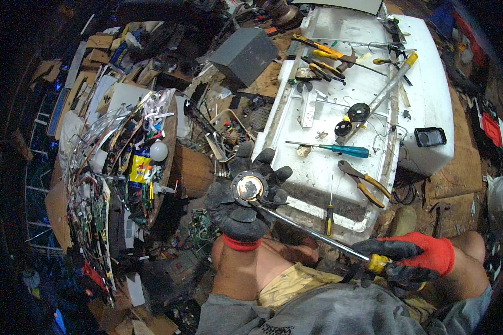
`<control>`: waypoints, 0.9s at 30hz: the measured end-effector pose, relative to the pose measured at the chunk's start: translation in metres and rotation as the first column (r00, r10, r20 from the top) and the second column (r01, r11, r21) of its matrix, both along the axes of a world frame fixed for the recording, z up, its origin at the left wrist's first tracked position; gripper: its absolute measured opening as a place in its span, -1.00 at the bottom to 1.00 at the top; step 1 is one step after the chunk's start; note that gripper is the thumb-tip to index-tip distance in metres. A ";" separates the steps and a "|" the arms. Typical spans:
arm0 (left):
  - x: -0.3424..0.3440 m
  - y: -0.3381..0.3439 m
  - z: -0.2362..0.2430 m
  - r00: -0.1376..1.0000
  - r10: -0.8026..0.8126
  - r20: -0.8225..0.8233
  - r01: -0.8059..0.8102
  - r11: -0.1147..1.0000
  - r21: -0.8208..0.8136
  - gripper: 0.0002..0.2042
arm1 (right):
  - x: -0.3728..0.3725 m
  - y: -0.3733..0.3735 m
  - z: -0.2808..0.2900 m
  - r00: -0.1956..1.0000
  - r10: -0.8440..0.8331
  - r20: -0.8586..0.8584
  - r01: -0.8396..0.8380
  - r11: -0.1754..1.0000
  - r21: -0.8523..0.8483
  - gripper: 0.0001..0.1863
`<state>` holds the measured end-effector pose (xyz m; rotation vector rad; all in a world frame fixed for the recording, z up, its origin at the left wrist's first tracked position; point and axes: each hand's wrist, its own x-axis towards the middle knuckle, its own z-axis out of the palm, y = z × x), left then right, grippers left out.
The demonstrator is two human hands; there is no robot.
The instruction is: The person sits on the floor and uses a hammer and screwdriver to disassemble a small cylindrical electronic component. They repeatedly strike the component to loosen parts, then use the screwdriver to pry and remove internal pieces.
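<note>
My left hand (241, 207), in a black glove with a red cuff, is palm up with its fingers curled. It holds a small round part (249, 187) with a dark rim and a bright, patchy centre; its kind I cannot make out. My right hand (411, 258), in a red and black glove, is closed round the yellow handle of a long screwdriver (318, 237). The steel shaft slants up to the left, its tip at the lower edge of the round part. Whether the tip touches it I cannot tell.
A white panel (318, 181) ahead bears a blue-handled screwdriver (346, 151), yellow-handled pliers (366, 184), a small yellow screwdriver (329, 220), a hammer (332, 51) and black discs (359, 112). At left lies a heap of wires and scrap (117, 151). A grey box (245, 56) stands behind.
</note>
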<state>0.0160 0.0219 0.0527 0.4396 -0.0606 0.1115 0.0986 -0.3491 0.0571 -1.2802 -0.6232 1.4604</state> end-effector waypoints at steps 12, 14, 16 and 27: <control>-0.001 0.000 0.003 0.994 -0.109 0.020 0.111 0.984 -0.142 -0.27 | 0.003 0.001 -0.012 0.939 -0.043 -0.340 0.015 0.996 -0.086 -0.42; -0.002 -0.002 0.005 0.992 -0.126 0.017 0.128 0.978 -0.164 -0.28 | 0.007 0.006 0.001 0.861 -0.048 -0.506 -0.001 0.995 -0.097 -0.40; -0.002 -0.001 0.007 0.992 -0.123 0.012 0.124 0.979 -0.162 -0.28 | 0.008 0.012 0.010 0.786 -0.046 -0.617 0.002 0.997 -0.073 -0.35; 0.001 0.006 0.006 0.997 -0.058 -0.045 0.056 0.997 -0.051 -0.27 | 0.005 0.013 0.002 0.802 -0.118 -0.585 0.048 0.990 -0.133 -0.19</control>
